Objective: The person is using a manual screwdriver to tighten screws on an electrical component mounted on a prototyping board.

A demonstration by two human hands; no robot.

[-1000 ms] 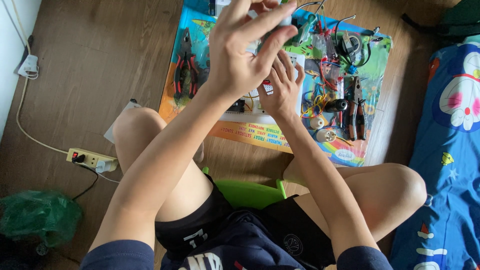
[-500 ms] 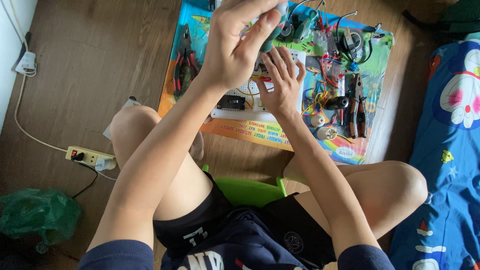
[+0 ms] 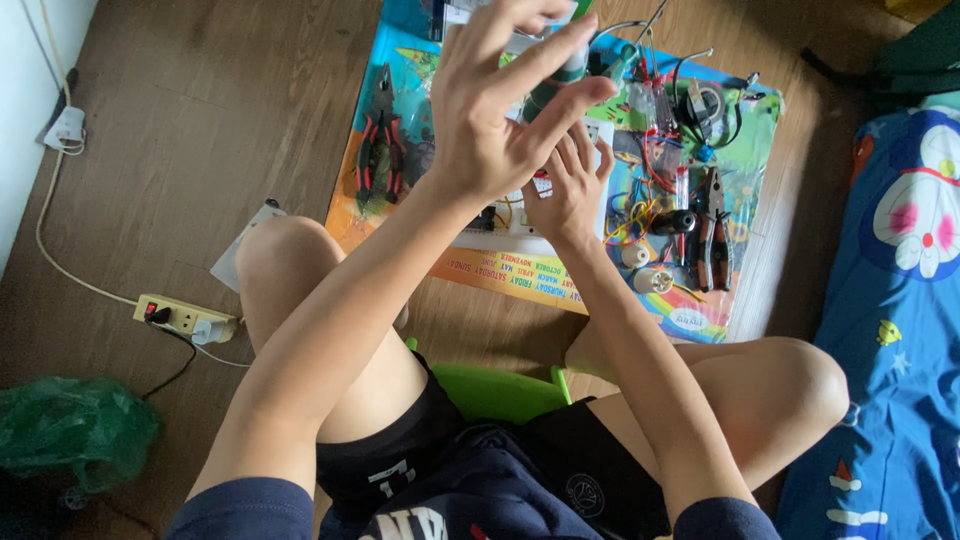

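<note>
I see the left hand (image 3: 495, 120) raised above the floor, fingers spread and open, gripping nothing; it hovers over a colourful printed mat (image 3: 400, 80) laid on the wooden floor (image 3: 200, 120). At about four o'clock from it, the right hand (image 3: 567, 185) lies lower, fingers extended and resting on a white board (image 3: 520, 235) on the mat; I think it presses rather than grips, but the left forearm hides part of it, so I cannot tell for sure. A green cylindrical object (image 3: 560, 75) shows just behind the left fingertips.

At nine o'clock from the left hand, red-handled pliers (image 3: 378, 140) lie on the mat. At three o'clock from the right hand sit a second pair of pliers (image 3: 713, 225), a tangle of coloured wires (image 3: 640, 200) and a small black cylinder (image 3: 676, 221). Well apart, at eight o'clock, a yellowish power strip (image 3: 178, 316) rests on the floor, with a green plastic bag (image 3: 70, 430) below it. A blue patterned blanket (image 3: 900, 300) lies along the right edge.
</note>
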